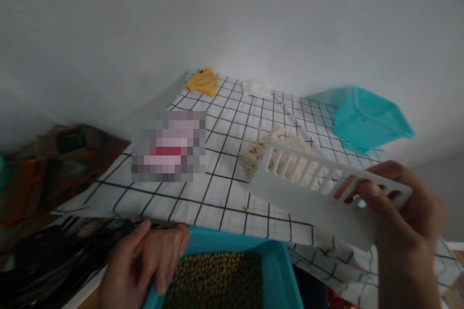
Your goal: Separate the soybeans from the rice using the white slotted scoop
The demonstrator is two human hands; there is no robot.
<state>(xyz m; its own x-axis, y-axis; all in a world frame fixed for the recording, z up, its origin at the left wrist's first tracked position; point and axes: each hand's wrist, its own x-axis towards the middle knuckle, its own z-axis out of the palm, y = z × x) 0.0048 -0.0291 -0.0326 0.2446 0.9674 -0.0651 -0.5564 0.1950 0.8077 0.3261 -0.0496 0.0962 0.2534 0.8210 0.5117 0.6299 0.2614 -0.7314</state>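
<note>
My left hand grips the near-left rim of a teal tray filled with small olive-brown grains, thumb along the rim and fingers curled inside. My right hand is closed on a white plastic slotted panel, held tilted above a white cloth with a black grid. Behind the panel lies a pale pile of husks or crumbs on the cloth.
A second teal container stands at the cloth's far right. A yellow-orange piece and a white scrap lie at the far edge by the grey wall. Dark brown clutter sits left. A blurred-out patch covers part of the cloth.
</note>
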